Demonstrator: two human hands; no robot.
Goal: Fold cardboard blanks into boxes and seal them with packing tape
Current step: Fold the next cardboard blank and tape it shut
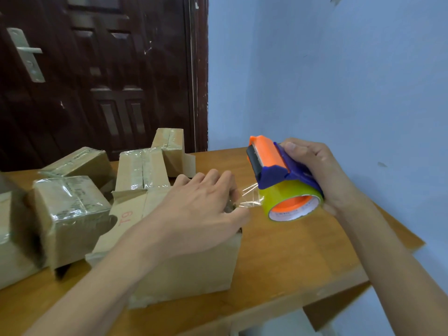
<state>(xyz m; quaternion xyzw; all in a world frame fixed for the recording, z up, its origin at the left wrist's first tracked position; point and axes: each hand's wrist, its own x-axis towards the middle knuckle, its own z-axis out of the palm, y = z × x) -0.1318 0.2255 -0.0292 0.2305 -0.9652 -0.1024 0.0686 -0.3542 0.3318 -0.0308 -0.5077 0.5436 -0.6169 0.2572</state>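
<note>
Dispenser — cutter up-left, seemingly

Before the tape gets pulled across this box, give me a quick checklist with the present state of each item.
1. Right hand grips the tape dispenser: ok.
2. Left hand pinches the tape end: ok.
3. Tape end flat, not crumpled: not ok, it looks bunched.
4. Box rests on the table: ok.
5. Top flaps closed under the left hand: cannot tell.

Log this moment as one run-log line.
right hand: holds tape dispenser | left hand: pinches tape end over box | seal: not yet
</note>
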